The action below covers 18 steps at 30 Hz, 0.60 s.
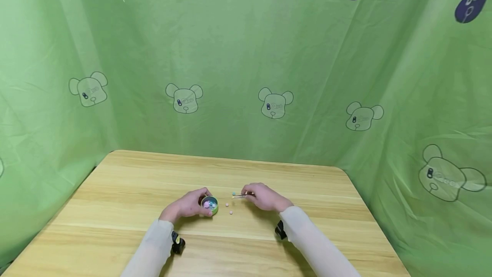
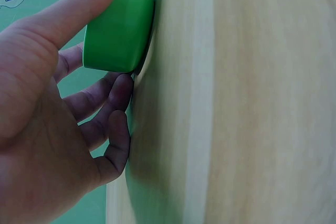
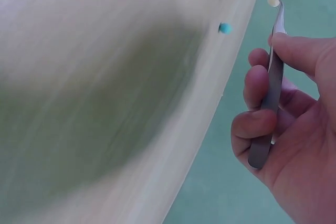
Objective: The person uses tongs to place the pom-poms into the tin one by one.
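Observation:
My left hand (image 1: 189,204) holds a small green round container (image 2: 118,30) with the thumb on one side and fingers on the other. Pink, teal and pale balls (image 1: 207,204) lie inside it. My right hand (image 3: 304,108) grips silver tweezers (image 3: 273,85) with bent tips, between thumb and curled fingers. At the tips is a small cream ball (image 3: 273,0), held above the table to the right of the container. A teal ball (image 3: 225,28) lies on the tabletop near the tweezers. Two pink balls, one nearer (image 1: 231,212) and one farther (image 1: 227,204), rest between the hands.
The wooden table (image 1: 115,200) has rounded far corners. A green curtain (image 1: 230,136) with printed bear heads hangs behind it and along both sides. Dark wrist cameras, one on the left wrist (image 1: 177,243) and one on the right (image 1: 281,230), sit at the sleeves.

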Tool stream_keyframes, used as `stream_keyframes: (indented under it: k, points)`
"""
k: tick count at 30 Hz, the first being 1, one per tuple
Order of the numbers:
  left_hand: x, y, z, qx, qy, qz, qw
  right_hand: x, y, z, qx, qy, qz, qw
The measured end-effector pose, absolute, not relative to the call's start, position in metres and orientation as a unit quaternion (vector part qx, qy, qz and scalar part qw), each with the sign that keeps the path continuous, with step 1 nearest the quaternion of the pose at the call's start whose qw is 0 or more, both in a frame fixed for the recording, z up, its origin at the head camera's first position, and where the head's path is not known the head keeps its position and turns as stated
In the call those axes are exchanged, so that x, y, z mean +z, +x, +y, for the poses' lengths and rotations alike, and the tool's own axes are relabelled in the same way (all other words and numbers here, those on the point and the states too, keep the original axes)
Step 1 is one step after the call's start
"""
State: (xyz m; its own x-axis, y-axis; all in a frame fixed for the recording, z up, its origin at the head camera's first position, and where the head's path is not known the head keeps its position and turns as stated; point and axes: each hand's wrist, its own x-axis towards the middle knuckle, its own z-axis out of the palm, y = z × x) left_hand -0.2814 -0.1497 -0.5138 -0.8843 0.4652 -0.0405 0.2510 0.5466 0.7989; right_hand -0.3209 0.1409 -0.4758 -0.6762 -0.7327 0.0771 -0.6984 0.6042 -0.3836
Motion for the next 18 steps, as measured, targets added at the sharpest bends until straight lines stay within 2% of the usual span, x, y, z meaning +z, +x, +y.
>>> stream_keyframes:
  k: [18]
  points:
    - [-0.513, -0.281, -0.149, 0.431, 0.208, 0.868, 0.130, -0.466, -0.316, 0.127, -0.190, -0.406, 0.893, 0.044]
